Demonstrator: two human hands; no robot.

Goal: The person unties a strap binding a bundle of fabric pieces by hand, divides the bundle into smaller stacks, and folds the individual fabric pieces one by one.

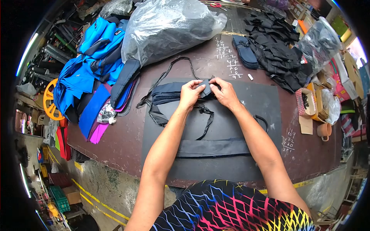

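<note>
My left hand point(191, 93) and my right hand point(226, 94) meet over a black mat point(216, 123), each pinching one side of a small dark fabric stack point(206, 89). Just left of my left hand lies a folded pile of dark fabric strips point(166, 93). A thin black strip, knotted at one point point(205, 111), trails down the mat below my fingers. Closer to my body, a long dark fabric band point(212, 148) runs across under both forearms. The lower layers of the held stack are hidden by my fingers.
Behind stands a big clear plastic bag point(173, 32) of dark material. Blue fabric pieces point(94, 50) heap at the left, black cut pieces point(275, 50) at the right. A brown mug point(325, 130) and a small box point(305, 101) stand near the right edge of the brown table point(115, 142).
</note>
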